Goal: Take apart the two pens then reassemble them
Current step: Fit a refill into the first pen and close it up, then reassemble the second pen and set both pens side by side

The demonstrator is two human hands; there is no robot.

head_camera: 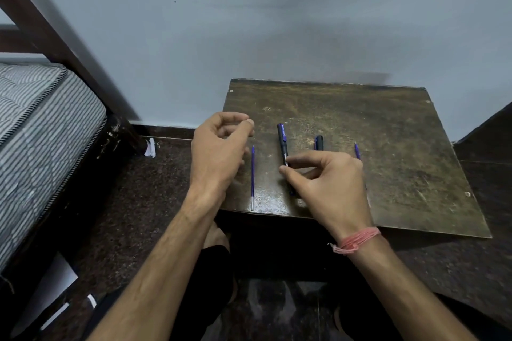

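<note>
On the worn wooden board (388, 147) lie pen parts. A thin blue refill (252, 174) lies lengthwise near the board's left edge. Right of it a black pen barrel (283, 141) with a blue clip lies on the board, and my right hand (324, 183) pinches its lower half between thumb and forefinger. A second black pen piece (319, 142) shows just above that hand. A second blue refill (357, 151) sticks out behind the knuckles, the rest of it hidden. My left hand (219, 152) hovers left of the first refill with loosely curled fingers, holding nothing that I can see.
The board lies low on a dark floor against a pale wall. A bed with a striped mattress (41, 124) and a dark wooden frame (55, 36) stands at the left. My legs (216, 271) are under the board's near edge. White paper scraps (151, 148) lie by the wall.
</note>
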